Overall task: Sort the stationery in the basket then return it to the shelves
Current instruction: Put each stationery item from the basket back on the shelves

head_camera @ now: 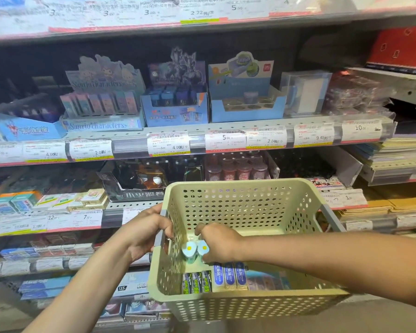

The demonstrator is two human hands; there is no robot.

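Note:
A pale green perforated basket (238,304) is held out in front of the shelves. My left hand (145,230) grips its left rim at the grey handle. My right hand (220,242) reaches inside and holds two small light-blue round items (189,252) with yellow dots on top. On the basket floor lie three dark green-and-yellow packs (197,282) and three white-and-blue boxes (229,276) side by side. On the shelf above stands a blue display tray (246,109) with round holes and one small jar in it.
Shelves with price labels (168,143) fill the view. The middle shelf holds a Sanrio display box (103,104) and a blue sharpener box (174,109). Eraser boxes (48,200) lie lower left, notebook stacks (399,152) at right.

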